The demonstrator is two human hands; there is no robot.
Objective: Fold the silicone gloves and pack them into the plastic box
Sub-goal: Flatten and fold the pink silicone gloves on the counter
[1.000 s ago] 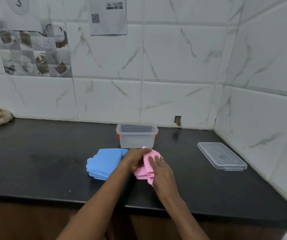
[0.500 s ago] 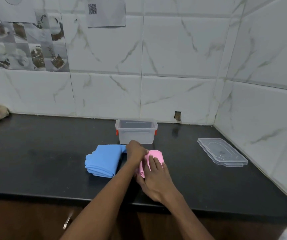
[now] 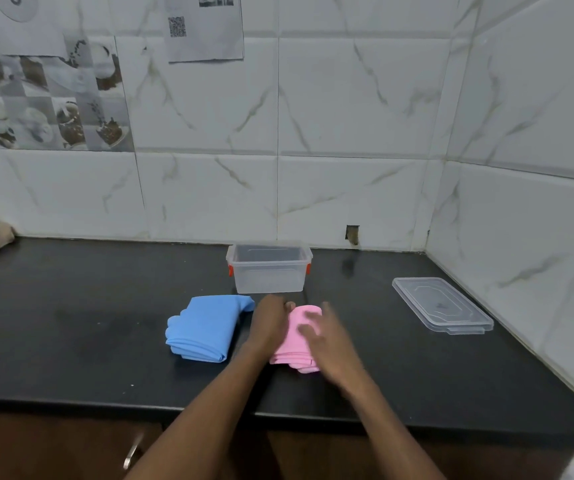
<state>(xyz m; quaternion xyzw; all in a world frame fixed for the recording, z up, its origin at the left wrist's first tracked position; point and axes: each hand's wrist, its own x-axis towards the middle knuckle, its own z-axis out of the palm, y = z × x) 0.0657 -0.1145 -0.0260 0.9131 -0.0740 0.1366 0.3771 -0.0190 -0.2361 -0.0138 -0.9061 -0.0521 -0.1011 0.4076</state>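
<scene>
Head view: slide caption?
Left hand and right hand fold pink silicone glove beside folded blue silicone glove, near open clear plastic box.

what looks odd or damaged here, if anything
A small broken hole in the wall tile, just above the countertop, right of the plastic box. Nothing else stands out: box upright, lid flat.

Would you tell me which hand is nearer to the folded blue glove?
Left. The left hand sits just beside the blue glove; the right hand lies farther off, across the pink glove.
</scene>
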